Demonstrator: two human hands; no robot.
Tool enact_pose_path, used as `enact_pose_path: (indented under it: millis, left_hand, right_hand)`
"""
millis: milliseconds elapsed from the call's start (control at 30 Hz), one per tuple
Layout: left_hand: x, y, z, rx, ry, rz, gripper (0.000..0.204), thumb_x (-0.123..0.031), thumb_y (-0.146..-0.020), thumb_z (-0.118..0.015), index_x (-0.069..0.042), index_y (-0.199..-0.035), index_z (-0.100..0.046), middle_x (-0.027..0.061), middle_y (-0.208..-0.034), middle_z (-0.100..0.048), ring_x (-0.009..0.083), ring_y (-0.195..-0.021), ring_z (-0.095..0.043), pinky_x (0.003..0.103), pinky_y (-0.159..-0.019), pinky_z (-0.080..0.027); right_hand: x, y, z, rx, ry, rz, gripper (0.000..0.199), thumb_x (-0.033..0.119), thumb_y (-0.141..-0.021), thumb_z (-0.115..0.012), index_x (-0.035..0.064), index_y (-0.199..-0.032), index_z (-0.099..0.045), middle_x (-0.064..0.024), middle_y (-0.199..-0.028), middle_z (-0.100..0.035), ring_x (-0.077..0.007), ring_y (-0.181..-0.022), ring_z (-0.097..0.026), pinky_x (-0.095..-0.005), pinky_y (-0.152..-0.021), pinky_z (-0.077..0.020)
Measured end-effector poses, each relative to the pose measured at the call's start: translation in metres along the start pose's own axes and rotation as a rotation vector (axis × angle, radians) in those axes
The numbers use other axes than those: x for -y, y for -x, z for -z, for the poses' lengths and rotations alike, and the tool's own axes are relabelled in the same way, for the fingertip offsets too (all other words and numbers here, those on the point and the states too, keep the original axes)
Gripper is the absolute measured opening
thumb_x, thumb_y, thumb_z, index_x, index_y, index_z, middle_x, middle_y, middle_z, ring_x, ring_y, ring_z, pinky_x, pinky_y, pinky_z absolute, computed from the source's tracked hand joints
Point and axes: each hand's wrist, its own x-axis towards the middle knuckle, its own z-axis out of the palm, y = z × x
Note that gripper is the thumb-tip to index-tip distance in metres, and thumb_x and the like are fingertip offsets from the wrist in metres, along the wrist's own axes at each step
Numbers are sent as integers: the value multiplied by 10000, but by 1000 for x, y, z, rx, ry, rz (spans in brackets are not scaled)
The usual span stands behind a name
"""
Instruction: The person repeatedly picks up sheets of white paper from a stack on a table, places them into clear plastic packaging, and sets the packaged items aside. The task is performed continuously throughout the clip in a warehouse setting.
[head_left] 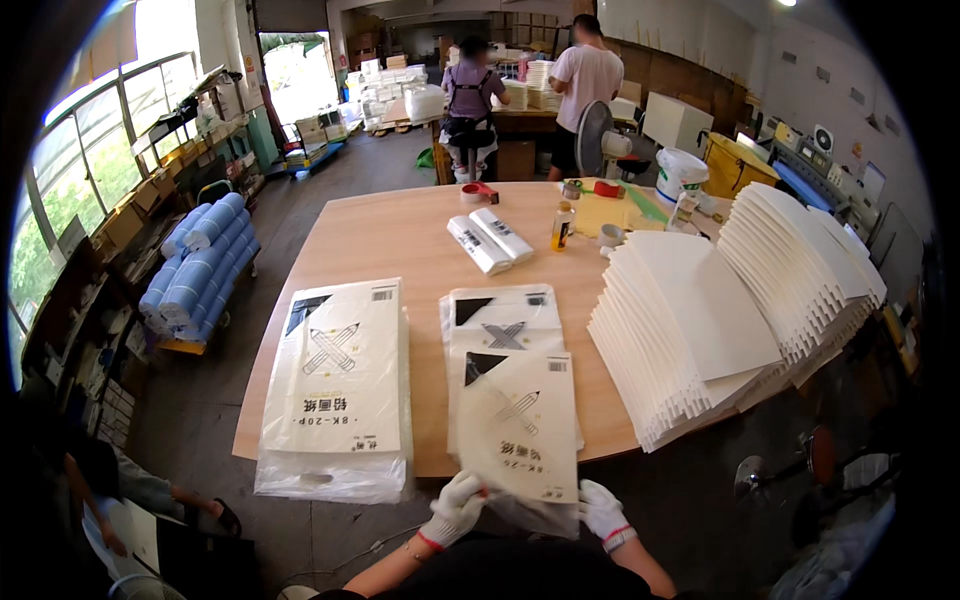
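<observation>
Packet: a clear bag with a cream sheet in it (530,425), bearing a pencil drawing and a dark corner; it lies partly on the middle pile, its near end hanging past the table's near edge, between the two hands.
Left hand: gloved in white with a red cuff (457,510), at the packet's near left corner, fingers curled and gripping the loose plastic.
Right hand: gloved alike (604,514), at the near right corner; whether its fingers pinch the bag I cannot tell.
Middle pile: similar packets (502,308), partly covered by the packet.
Left pile: more packets (345,400), flat, well apart from the middle pile.
Paper: tall white stacks (690,310), fanned, on the table's right side.
Table: pale wood (370,235).
Far side: two white rolls (490,240) side by side, a bottle (562,227), red tape (478,192) and a white bucket (682,176).
Floor, left: stacked blue rolls (205,262).
Beyond: two people at another table, a fan (594,140) near the right one.
</observation>
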Motion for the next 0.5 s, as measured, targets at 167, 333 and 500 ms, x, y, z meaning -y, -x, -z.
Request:
enact_pose_path:
  millis: [167, 333, 500]
  left_hand:
    - [-57, -23, 53, -207, -59, -250, 81, 41, -793, -543, -39, -805, -541, 93, -832, -550, 237, -751, -559, 340, -696, -484]
    - [-28, 11, 150, -847, -88, -243, 75, -36, -911, -484, -56, -843, -508, 65, -914, -551, 184, -831, -548, 339, -796, -510]
    - [76, 60, 272, -835, 497, -121, 156, -112, -1005, -446, -58, -986, -591, 42, -1035, -607, 159, -938, -574, 328, -823, -517]
  right_hand:
    - [35, 8, -168, 457, -24, 180, 519, 239, -1049, -542, -45, -1472, -442, -189, -1424, -566, -272, -1223, -633, -433, -1052, -527]
    - [37, -23, -271, 764, 162, 215, 375, 223, -1032, -595, -22, -1316, -576, -139, -1215, -655, -213, -1083, -671, -381, -909, -574]
    - [-19, -27, -337, 770, 534, -128, 373, 364, -1037, -616, -3, -981, -651, -44, -755, -623, -137, -659, -621, -336, -686, -603]
